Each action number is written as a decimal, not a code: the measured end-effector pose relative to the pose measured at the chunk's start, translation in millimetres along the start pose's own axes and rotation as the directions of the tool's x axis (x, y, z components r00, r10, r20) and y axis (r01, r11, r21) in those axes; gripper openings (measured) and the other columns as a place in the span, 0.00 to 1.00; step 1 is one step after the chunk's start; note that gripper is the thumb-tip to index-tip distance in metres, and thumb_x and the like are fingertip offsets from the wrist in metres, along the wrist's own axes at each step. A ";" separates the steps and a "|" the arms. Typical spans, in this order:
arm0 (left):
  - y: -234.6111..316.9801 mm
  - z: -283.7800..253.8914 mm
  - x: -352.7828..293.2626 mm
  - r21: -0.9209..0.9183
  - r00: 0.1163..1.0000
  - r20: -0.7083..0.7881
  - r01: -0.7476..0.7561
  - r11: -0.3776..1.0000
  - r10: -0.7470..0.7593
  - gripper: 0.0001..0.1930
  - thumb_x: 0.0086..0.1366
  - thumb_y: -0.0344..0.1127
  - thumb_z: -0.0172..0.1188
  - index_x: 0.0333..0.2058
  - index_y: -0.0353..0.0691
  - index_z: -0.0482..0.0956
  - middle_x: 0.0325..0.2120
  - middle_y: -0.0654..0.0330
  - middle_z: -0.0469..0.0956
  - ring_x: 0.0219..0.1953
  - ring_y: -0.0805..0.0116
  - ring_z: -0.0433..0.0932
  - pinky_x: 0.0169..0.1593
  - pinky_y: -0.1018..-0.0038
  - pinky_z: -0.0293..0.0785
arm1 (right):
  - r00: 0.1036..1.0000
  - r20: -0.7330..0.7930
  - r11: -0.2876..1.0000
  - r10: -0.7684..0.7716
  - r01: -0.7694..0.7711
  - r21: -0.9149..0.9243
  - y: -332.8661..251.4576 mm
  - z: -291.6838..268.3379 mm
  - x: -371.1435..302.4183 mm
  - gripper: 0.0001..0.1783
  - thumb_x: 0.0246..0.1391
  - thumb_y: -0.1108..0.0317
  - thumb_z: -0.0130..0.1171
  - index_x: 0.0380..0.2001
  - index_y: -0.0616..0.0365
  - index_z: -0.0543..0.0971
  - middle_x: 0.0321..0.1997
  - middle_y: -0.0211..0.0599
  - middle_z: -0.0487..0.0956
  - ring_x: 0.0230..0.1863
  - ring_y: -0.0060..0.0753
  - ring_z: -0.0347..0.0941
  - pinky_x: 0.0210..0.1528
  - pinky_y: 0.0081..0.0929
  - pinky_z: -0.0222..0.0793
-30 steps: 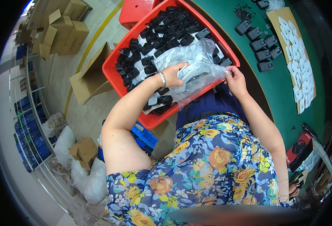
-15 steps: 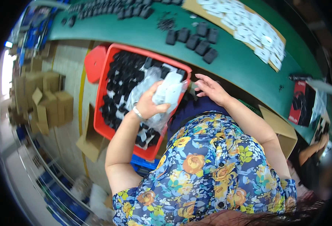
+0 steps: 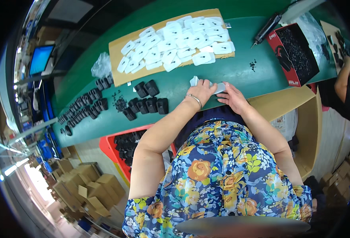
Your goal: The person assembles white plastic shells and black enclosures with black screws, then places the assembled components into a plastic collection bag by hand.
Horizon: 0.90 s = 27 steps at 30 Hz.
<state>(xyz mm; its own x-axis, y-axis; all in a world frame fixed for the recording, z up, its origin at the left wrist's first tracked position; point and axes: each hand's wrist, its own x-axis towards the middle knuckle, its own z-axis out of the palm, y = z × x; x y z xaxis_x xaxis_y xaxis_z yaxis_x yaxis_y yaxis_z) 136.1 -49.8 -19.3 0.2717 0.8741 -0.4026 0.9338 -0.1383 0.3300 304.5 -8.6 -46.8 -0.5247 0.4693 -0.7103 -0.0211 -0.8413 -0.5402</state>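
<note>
My left hand (image 3: 205,90), a bracelet on its wrist, is closed round a few flat white pieces (image 3: 220,88) over the front of the green table (image 3: 238,51). A pale corner sticks out past its fingers on the far side. At the right end of these pieces, the fingers and thumb of my right hand (image 3: 234,97) close on them. How many pieces are held is hidden by the hands. Beyond lies a cardboard sheet (image 3: 117,49) covered with rounded white plates (image 3: 175,37), many bearing a small black part.
Black housings (image 3: 143,105) stand left of my hands, beside loose small black parts (image 3: 119,104). A red bin (image 3: 113,146) of black parts is below the table edge. At right are an electric screwdriver (image 3: 268,28), a red box (image 3: 285,59), an open carton (image 3: 316,131) and another person's arm (image 3: 343,79).
My left hand has moved from over the red bin to the table with the white pieces. My right hand, open before, now grips their right end. The view has turned toward the table.
</note>
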 end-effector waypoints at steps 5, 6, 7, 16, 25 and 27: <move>11.6 20.0 -13.0 0.033 0.990 -0.125 0.071 0.997 -0.066 0.30 0.51 0.29 0.50 0.54 0.49 0.53 0.46 0.49 0.61 0.50 0.53 0.61 0.41 0.68 0.72 | 0.997 -0.028 0.967 -0.078 0.069 -0.244 4.2 -21.1 2.0 0.26 0.54 0.61 0.47 0.52 0.65 0.57 0.40 0.36 0.68 0.37 0.24 0.68 0.37 0.20 0.69; 12.4 21.6 -16.7 0.033 0.991 -0.119 0.072 0.997 -0.068 0.30 0.51 0.29 0.50 0.54 0.49 0.53 0.46 0.49 0.61 0.50 0.53 0.61 0.41 0.68 0.72 | 0.990 -0.052 0.938 -0.127 0.103 -0.330 3.2 -24.8 0.8 0.26 0.53 0.62 0.48 0.52 0.66 0.57 0.39 0.36 0.68 0.36 0.24 0.68 0.36 0.20 0.69; 11.9 22.7 -20.8 -0.058 0.983 -0.171 0.058 0.997 -0.067 0.33 0.49 0.30 0.53 0.54 0.47 0.51 0.47 0.48 0.60 0.51 0.52 0.60 0.43 0.68 0.71 | 0.981 -0.072 0.901 -0.178 0.133 -0.414 3.5 -29.5 0.3 0.27 0.53 0.63 0.49 0.52 0.67 0.57 0.39 0.37 0.68 0.34 0.24 0.68 0.36 0.20 0.69; -12.0 54.0 -50.9 -0.401 0.922 -0.350 0.015 0.916 -0.168 0.28 0.48 0.32 0.56 0.50 0.42 0.58 0.43 0.52 0.66 0.46 0.53 0.66 0.42 0.66 0.69 | 0.870 -0.174 0.716 -0.461 0.249 -0.652 21.8 -86.0 11.8 0.19 0.47 0.67 0.54 0.43 0.62 0.68 0.38 0.39 0.67 0.25 0.21 0.66 0.26 0.18 0.67; 14.9 28.4 -6.5 -0.214 0.943 -0.323 0.015 0.977 -0.086 0.17 0.50 0.34 0.55 0.41 0.39 0.68 0.36 0.55 0.69 0.40 0.56 0.67 0.42 0.68 0.68 | 0.622 -0.418 0.687 -0.662 0.279 -0.671 -55.7 -126.5 37.8 0.10 0.48 0.68 0.53 0.34 0.61 0.73 0.23 0.31 0.74 0.23 0.19 0.68 0.25 0.16 0.66; 29.4 19.5 7.0 -0.218 0.944 -0.326 -0.029 0.976 -0.044 0.19 0.49 0.35 0.56 0.42 0.39 0.67 0.37 0.55 0.68 0.40 0.57 0.67 0.42 0.70 0.67 | 0.602 -0.411 0.639 -0.684 0.223 -0.736 -69.8 -145.6 52.8 0.12 0.46 0.66 0.55 0.33 0.61 0.74 0.23 0.32 0.74 0.24 0.21 0.70 0.28 0.19 0.67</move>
<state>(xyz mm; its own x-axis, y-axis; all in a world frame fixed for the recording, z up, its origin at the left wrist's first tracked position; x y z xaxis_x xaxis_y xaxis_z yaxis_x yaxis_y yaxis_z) 169.9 -56.9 -29.0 0.1394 0.9833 -0.1169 0.8523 -0.0590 0.5198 402.2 114.0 -112.3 0.0484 0.9687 -0.2436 0.4959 -0.2350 -0.8360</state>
